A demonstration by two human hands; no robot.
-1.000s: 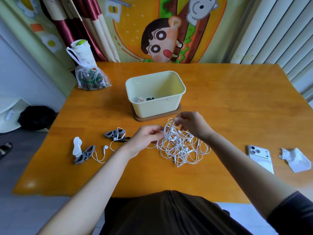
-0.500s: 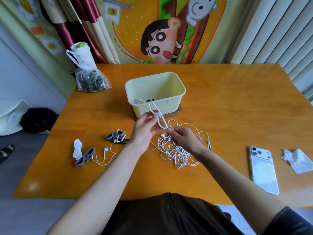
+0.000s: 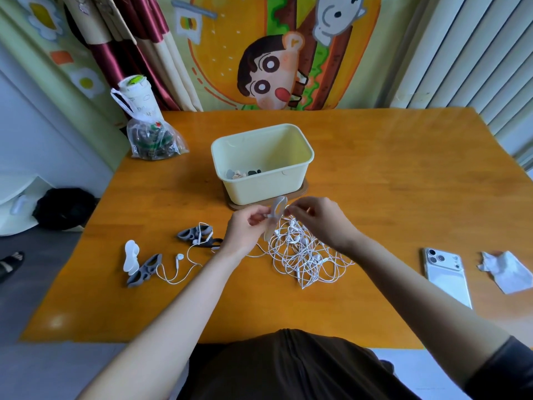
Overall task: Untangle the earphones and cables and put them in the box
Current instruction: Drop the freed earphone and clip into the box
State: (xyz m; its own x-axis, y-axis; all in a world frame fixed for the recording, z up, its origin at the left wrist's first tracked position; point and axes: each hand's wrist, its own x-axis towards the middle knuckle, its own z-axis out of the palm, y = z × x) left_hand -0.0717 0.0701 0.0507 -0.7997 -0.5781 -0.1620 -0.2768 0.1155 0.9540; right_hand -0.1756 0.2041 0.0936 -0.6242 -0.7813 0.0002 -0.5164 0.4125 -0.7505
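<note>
A tangle of white earphone cables [image 3: 305,255] lies on the orange table [image 3: 389,174], just in front of the pale yellow box [image 3: 288,180]. My left hand [image 3: 245,229] grips a white cable winder [image 3: 275,212] lifted above the left edge of the tangle. My right hand [image 3: 320,220] pinches a white cable right beside the winder's top. One loose white earphone [image 3: 178,258] trails left from the pile. The box holds a few small items at its bottom left.
Two grey winders [image 3: 144,269] [image 3: 196,233] and a white winder [image 3: 130,256] lie left of the pile. A white phone [image 3: 445,269] and crumpled paper [image 3: 507,271] sit at the right. A plastic bag with a cup [image 3: 147,131] stands back left.
Both hands have come together over the tangle; the left hand has lowered slightly with the white piece, and the right hand has risen from the pile to meet it.
</note>
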